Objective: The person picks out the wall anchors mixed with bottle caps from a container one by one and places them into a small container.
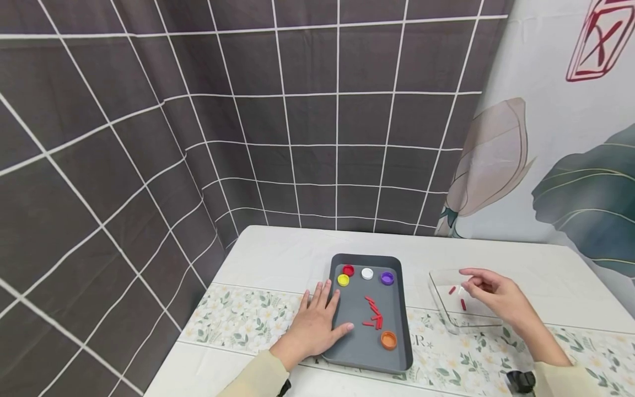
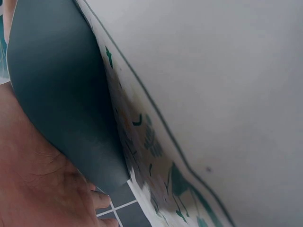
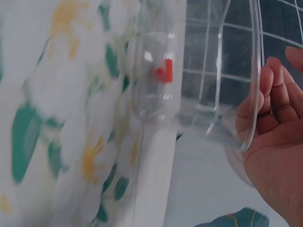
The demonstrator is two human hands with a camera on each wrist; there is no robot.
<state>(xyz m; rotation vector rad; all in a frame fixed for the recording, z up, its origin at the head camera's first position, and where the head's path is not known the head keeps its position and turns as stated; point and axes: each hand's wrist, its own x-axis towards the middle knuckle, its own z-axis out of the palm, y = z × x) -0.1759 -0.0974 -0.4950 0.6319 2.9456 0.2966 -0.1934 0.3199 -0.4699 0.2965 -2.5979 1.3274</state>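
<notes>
A dark grey tray (image 1: 357,353) lies on the table, with several small red sticks (image 1: 374,309) near its middle. My left hand (image 1: 315,325) rests over the tray's left edge, fingers straight and the thumb across the rim. In the left wrist view the palm is beside the tray's outer wall (image 2: 61,94). To the right, my right hand (image 1: 496,295) is over a clear, open-topped container (image 1: 466,322), fingers bent and nothing visible held. Red pieces (image 1: 463,304) lie inside the container. In the right wrist view the bent fingers (image 3: 279,99) overlap its clear rim.
Inside the tray are small round cups: red (image 1: 349,270), yellow (image 1: 343,280), white (image 1: 367,273) and purple (image 1: 387,278) at the far end, orange (image 1: 389,340) at the near right. A flowered cloth band (image 1: 248,311) crosses the white table. Dark gridded curtains (image 1: 307,121) hang behind and left.
</notes>
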